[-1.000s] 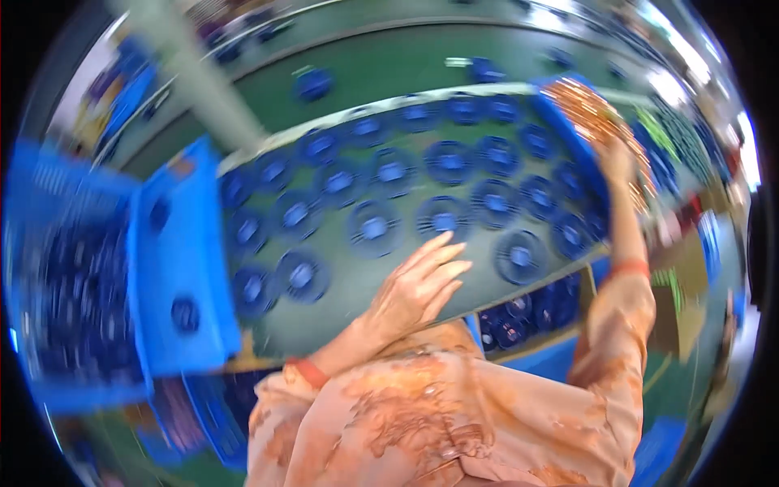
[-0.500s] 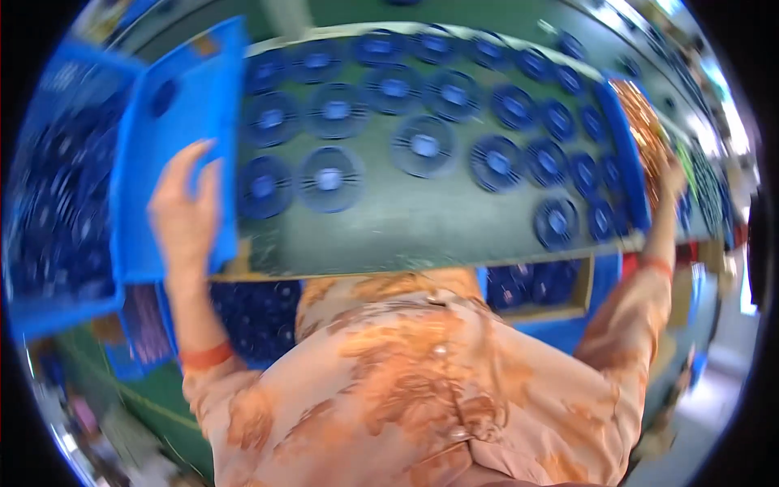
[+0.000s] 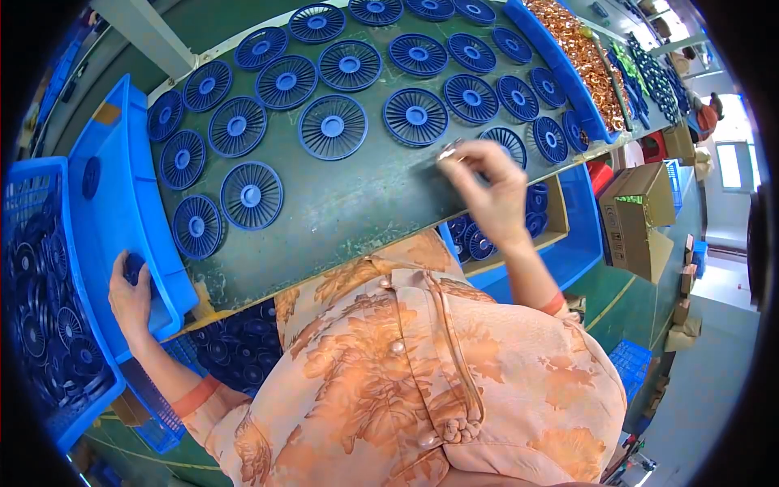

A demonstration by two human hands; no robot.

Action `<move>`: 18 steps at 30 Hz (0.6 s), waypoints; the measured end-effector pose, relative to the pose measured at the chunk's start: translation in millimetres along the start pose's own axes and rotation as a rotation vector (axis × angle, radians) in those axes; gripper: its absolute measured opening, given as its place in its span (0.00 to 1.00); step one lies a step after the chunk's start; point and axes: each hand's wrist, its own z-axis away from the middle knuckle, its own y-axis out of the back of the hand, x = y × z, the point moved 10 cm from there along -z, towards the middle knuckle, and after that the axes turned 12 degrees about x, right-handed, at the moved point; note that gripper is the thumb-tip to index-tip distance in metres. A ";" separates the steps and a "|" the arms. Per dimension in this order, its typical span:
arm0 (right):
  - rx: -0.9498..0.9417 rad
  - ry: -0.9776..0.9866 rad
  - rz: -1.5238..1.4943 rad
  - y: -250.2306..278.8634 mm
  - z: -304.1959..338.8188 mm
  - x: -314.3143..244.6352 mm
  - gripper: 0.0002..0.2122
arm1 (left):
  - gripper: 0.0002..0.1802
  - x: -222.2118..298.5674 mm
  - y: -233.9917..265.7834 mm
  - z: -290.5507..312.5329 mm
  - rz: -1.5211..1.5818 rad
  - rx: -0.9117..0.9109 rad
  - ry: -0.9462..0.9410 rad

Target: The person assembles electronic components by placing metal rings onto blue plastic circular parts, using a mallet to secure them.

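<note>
Rows of round blue slotted discs (image 3: 332, 127) with solid hubs lie on the green worktable (image 3: 341, 211). Over the table's front part, my right hand (image 3: 495, 195) pinches a small shiny metal piece (image 3: 449, 152) between thumb and fingers; its exact form is blurred. At the left, my left hand (image 3: 130, 302) reaches into a blue tray (image 3: 166, 268). Its fingers and thumb close round a dark blue round piece (image 3: 134, 266), partly hidden by them. Another dark blue disc (image 3: 91, 178) rests farther back in that tray.
Copper-coloured parts fill a long blue bin (image 3: 584, 61) at the table's right end. A blue crate (image 3: 65, 166) heaped with dark discs stands far left. Below the table edge are more discs in containers. A cardboard box (image 3: 637, 219) stands at the right.
My right hand has come left from the copper parts bin to over the table, bringing a shiny metal piece. My left hand, earlier spread above the tray, now grips a blue piece. The view has turned.
</note>
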 end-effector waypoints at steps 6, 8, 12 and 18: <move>0.027 0.125 0.103 -29.4 19.7 -17.8 0.08 | 0.25 -4.1 24.6 3.4 0.044 0.164 0.105; -0.017 0.114 0.025 -41.2 20.8 -22.1 0.09 | 0.24 -1.8 38.6 5.8 0.101 0.300 0.092; -0.103 0.267 0.065 -70.9 31.3 -33.8 0.10 | 0.23 25.2 67.5 18.5 0.347 0.580 0.070; -0.245 0.221 0.097 -83.0 25.8 -41.4 0.12 | 0.22 77.7 96.9 51.8 1.154 0.587 0.101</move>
